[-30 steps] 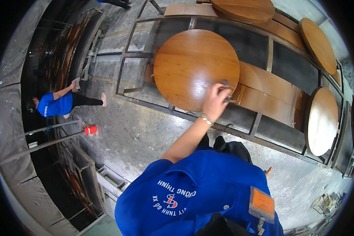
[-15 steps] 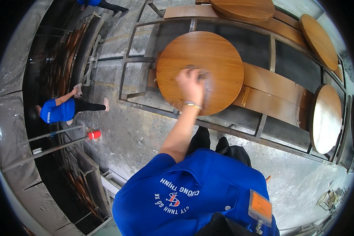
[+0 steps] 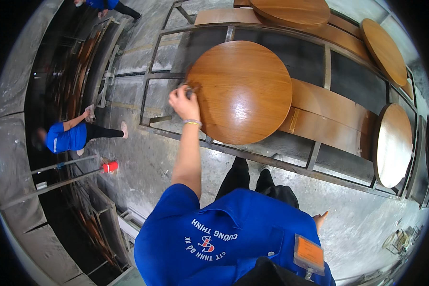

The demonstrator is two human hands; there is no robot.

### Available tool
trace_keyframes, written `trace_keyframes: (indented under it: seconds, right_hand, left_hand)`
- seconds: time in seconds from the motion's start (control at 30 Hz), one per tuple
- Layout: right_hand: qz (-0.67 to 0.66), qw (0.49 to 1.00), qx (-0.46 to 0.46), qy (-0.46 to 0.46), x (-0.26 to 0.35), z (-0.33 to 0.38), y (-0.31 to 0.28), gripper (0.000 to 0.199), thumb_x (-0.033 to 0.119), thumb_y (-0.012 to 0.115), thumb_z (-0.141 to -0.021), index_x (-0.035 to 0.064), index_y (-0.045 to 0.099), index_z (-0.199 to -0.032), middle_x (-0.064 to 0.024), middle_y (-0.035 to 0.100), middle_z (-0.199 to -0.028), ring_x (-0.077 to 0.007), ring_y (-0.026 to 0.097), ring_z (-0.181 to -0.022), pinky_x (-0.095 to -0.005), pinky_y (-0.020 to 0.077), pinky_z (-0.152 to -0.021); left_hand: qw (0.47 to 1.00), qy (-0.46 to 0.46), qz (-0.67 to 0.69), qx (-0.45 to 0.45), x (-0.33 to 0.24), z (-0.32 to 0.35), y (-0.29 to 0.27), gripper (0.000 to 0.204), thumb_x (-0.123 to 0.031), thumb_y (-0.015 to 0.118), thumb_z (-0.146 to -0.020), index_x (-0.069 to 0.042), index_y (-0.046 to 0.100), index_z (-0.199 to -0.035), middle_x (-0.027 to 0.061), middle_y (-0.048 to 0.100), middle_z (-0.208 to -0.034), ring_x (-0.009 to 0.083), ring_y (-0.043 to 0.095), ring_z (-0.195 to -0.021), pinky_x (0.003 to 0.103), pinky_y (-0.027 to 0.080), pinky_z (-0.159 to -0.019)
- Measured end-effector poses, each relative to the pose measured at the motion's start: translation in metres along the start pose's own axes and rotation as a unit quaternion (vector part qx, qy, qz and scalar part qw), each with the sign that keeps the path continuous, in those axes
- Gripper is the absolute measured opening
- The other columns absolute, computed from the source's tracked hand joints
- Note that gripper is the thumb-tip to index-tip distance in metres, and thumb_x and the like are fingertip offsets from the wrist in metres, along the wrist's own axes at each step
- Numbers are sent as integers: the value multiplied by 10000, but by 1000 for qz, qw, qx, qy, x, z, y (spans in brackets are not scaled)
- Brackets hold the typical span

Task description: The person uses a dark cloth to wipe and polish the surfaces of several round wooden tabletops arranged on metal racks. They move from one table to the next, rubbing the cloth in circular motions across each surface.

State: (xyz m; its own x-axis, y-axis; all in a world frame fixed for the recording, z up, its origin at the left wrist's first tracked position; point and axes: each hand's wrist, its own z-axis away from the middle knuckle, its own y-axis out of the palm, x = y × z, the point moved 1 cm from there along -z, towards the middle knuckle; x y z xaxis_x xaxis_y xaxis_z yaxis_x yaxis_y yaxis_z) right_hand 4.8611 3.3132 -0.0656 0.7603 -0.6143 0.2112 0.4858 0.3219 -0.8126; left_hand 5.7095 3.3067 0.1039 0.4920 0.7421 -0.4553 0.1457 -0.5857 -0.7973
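Note:
A round brown wooden tabletop (image 3: 248, 90) lies flat on a metal rack, with a patch of light shining on its surface. At its left edge is my left hand (image 3: 182, 102), with a bracelet on its wrist. Its fingers are curled round a small dark pad (image 3: 189, 93), mostly hidden by the hand, so its exact kind does not show. My right hand (image 3: 321, 220) hangs low by my right side, away from the rack. One finger of it sticks out, and I see nothing in it.
The metal frame (image 3: 267, 159) carries long boards (image 3: 329, 102) and more round tops (image 3: 385, 51), one of them pale with glare (image 3: 393, 145). A co-worker (image 3: 71, 136) in blue stands at the left, near a red container (image 3: 110, 167). Another person (image 3: 105, 5) is at the upper left.
My left hand has swept from the middle of the tabletop to its left edge, still holding the dark pad. My right hand shows more beside my body.

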Motion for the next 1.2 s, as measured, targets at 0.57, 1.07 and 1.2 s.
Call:
trace_keyframes:
  seconds: [0.57,1.07,1.2]
  right_hand:
    - [36,995,50,81,-11,39,16,913,-15,476,-935,164,82,-1740,-350,503,-1567,-457,556,-1417,-493,465,-1156]
    - [42,997,-16,64,-115,37,54,879,-32,467,-919,31,112,-1720,-336,402,-1650,-457,539,-1431,-490,450,-1168]
    - [32,991,46,119,-70,48,47,884,-5,473,-922,44,104,-1724,-341,424,-1633,-447,541,-1433,-484,448,-1170]
  left_hand:
    - [948,211,203,121,-212,117,57,501,-11,826,-716,-168,716,-1179,121,601,-1333,398,535,-1275,516,469,-1076]
    - [984,168,52,0,-195,37,94,373,-93,837,-785,-170,736,-1135,144,610,-1301,373,533,-1252,512,457,-1054]
    - [946,244,160,138,-285,92,89,394,-76,847,-793,-165,720,-1156,132,597,-1336,388,549,-1254,526,487,-1064]
